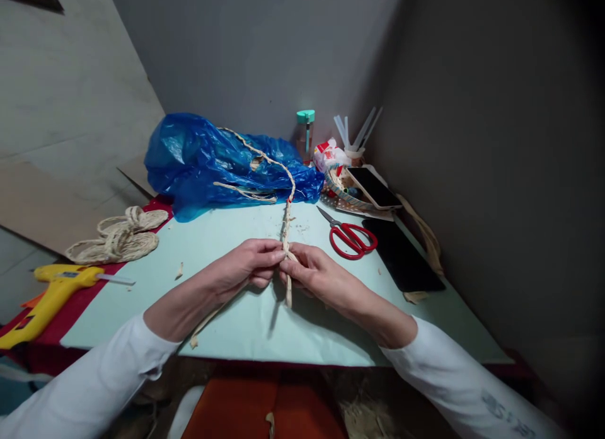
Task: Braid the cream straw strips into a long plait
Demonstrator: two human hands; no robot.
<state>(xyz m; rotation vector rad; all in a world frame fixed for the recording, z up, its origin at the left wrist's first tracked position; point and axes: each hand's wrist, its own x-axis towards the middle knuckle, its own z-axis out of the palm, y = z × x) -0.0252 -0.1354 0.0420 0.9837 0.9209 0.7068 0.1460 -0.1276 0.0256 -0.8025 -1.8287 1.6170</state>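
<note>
A pale braid of plant fibre runs from over the blue plastic bag down to my hands. Around its near end my left hand is closed, thumb and fingers pinching the strands. Opposite it, my right hand pinches the same braid from the right. One strand hangs between the hands, and another trails under my left wrist to the table's near edge. A red mark shows partway along the braid. Red-handled scissors lie to the right of my right hand.
Woven slippers and a yellow glue gun lie at the left. A black flat panel is at the right, below a phone resting on a basket. Behind stand a green-lidded bottle and glue sticks.
</note>
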